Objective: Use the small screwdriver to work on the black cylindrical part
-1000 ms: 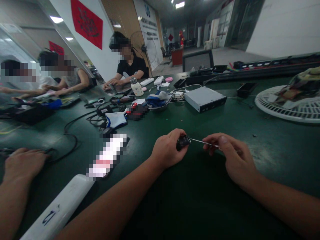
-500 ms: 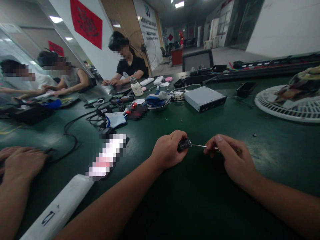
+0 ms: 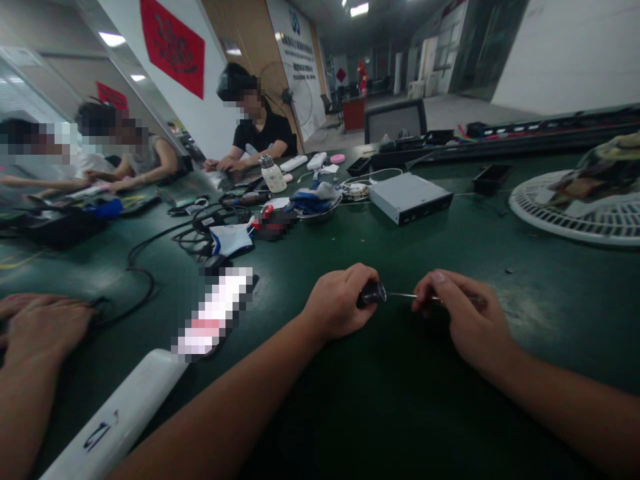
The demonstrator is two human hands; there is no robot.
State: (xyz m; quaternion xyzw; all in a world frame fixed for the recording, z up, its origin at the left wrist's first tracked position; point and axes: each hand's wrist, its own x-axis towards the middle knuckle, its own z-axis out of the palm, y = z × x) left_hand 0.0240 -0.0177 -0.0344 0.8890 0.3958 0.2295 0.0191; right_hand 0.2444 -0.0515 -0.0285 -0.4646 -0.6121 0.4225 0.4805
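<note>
Green desk, foreground: left hand clamps a dark cylindrical part, right hand grips a slim metal-shafted tool, tip near the part's rim, contact unclear; off-axis pressure could skid it into the left hand.

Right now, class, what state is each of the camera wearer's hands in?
Left hand: closed around a small dark part.
Right hand: closed, holding a thin metal-shafted tool.
</note>
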